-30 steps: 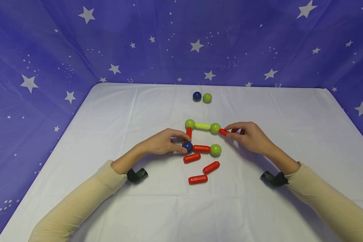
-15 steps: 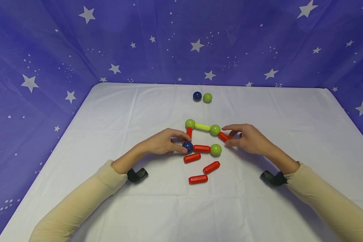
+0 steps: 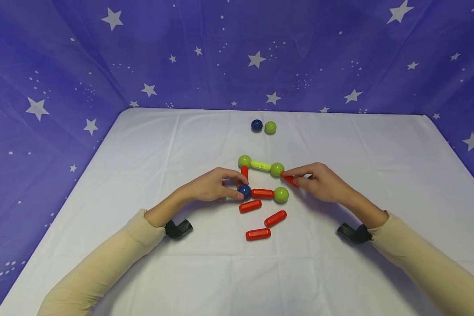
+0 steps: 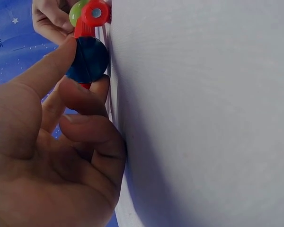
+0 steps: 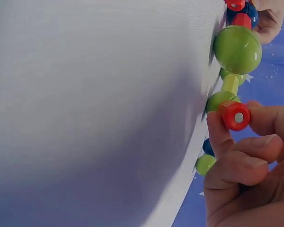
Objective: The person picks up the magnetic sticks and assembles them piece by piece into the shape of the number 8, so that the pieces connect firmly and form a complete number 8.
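My left hand [image 3: 211,186] pinches a dark blue ball [image 3: 244,191] between thumb and fingers, low over the table. From that ball a red magnetic rod [image 3: 262,193] runs right to a green ball [image 3: 281,194], and another red rod [image 3: 244,172] runs back to a second green ball [image 3: 245,161]. A yellow-green rod [image 3: 260,166] links this one to a third green ball [image 3: 277,169]. My right hand [image 3: 320,182] pinches a red rod [image 5: 236,109] whose far end meets that third ball. Its near end, with a round metal tip, points at the right wrist camera.
Loose red rods lie in front of the chain: one just below it [image 3: 250,206], a slanted rod [image 3: 275,218] and a nearer rod [image 3: 258,234]. Farther back sit a blue ball [image 3: 256,125] and a green ball [image 3: 270,127]. A starry purple cloth [image 3: 205,57] surrounds the white table [image 3: 174,281].
My right hand loosened on its red rod, then pinched it again and shifted slightly left. The back row of green balls and yellow-green rod slid a little left. My left hand stayed put.
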Demonstrator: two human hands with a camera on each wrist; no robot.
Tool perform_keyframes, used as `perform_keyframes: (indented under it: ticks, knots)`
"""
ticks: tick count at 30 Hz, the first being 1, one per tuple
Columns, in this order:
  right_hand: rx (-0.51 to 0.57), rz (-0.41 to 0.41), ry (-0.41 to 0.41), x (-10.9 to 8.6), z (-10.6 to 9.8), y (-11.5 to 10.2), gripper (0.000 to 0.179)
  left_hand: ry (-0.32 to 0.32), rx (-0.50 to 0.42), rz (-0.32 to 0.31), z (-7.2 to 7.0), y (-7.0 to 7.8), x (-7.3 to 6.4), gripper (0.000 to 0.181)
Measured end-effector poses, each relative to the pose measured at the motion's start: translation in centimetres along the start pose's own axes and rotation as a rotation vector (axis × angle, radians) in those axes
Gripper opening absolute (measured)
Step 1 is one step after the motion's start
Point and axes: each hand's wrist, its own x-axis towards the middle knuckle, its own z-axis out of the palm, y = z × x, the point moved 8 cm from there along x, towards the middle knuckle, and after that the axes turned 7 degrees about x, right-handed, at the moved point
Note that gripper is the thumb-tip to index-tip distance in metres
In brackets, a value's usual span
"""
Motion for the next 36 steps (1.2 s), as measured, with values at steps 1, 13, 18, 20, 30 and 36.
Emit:
perform_keyframes:
  ticks: [1,13,18,20,30,36]
  knots:
    - [0.012,-0.008,-0.006,0.0,0.0,-0.2,0.030,0.002,0.002,0.000,0.0,0.0,0.0,0.036]
    - [0.049,0.022,-0.031,0.7,0.6,-0.9,0.027,0.021,0.020,0.019,-0.2,0.2,0.0,0.035]
    - [0.071,0.039,-0.036,0.7,0.8,-0.5,0.026,0.020,0.007,0.011,-0.2,0.2,0.0,0.035]
    - [0.081,0.042,-0.039,0.8,0.9,-0.4,0.026,0.021,0.007,0.010,-0.2,0.1,-0.1,0.035]
    - [0.134,0.047,-0.072,1.1,1.4,-0.1,0.033,0.023,0.015,0.015,-0.2,0.2,-0.1,0.035]
    - [0.131,0.062,-0.086,1.1,1.6,-0.2,0.035,0.026,0.008,0.019,-0.3,0.2,-0.1,0.035]
